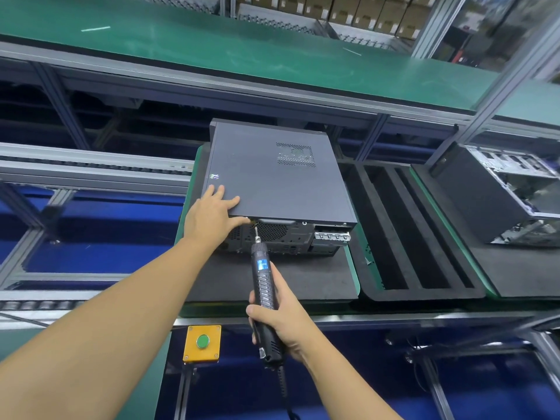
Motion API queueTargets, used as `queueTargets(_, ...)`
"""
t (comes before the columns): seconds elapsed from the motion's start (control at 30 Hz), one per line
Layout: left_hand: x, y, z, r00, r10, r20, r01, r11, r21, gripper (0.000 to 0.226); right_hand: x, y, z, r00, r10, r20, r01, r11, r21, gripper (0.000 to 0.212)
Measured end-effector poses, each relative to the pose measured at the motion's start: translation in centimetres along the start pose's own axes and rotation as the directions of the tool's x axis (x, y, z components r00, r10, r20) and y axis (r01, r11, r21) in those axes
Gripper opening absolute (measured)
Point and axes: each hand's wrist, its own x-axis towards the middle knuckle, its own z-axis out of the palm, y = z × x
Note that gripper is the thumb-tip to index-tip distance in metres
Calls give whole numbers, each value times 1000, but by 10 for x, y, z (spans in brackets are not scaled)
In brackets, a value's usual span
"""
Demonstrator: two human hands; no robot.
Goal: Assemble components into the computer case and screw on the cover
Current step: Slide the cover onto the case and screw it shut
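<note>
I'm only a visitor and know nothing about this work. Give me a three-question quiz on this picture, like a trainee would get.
1. True or false: the left hand lies flat on the cover.
2. What does the right hand grip? A. a wrench B. a screwdriver C. a loose cable
3. Fill in: the button on the yellow box is ___.
Key: 1 true; 2 B; 3 green.
</note>
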Motion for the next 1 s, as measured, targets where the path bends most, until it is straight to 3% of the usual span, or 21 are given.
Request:
queueTargets(0.1, 0, -1, -6, 998, -2, 68, 6, 998, -60, 68, -2, 3, 2, 1000, 3, 26, -3, 1000, -18, 98)
queueTargets(0.2, -13, -21, -5, 998, 2, 60, 20, 935, -354, 65, -2, 4, 4, 995, -8, 95, 12, 999, -43, 98)
queueTargets(0.27, -40, -41, 1, 989, -131, -72, 76, 852, -518, 58, 0, 6, 7, 989, 16, 145, -9, 999, -51, 98)
queueTargets(0.33, -79, -62, 11, 937, -330, -111, 204, 780, -591, 46, 6, 10, 15, 980, 55, 190, -46, 998, -51, 99)
queueTargets(0.4, -117, -84, 22, 901, -431, 38, 365, 710, -602, 32, 14, 15, 31, 968, 97, 231, -88, 995, -51, 100)
queueTargets(0.47, -154, -102, 28, 863, -397, 312, 504, 631, -589, 21, 21, 20, 53, 953, 135, 273, -118, 990, -77, 93)
queueTargets(0.57, -206, -127, 24, 771, -444, 456, 632, 624, -460, 42, 31, 32, 89, 930, 197, 311, -149, 974, -170, 68)
queueTargets(0.7, -272, -154, 26, 632, -570, 525, 766, 355, -536, 50, 41, 58, 142, 915, 288, 284, -207, 937, -282, 37)
queueTargets(0.83, -334, -172, 34, 501, -648, 574, 802, 98, -590, 35, 42, 88, 193, 881, 365, 301, -208, 870, -446, 35)
queueTargets(1.0, -369, -189, 48, 462, -593, 660, 777, -89, -624, 23, 54, 123, 237, 868, 450, 209, -278, 790, -546, 41)
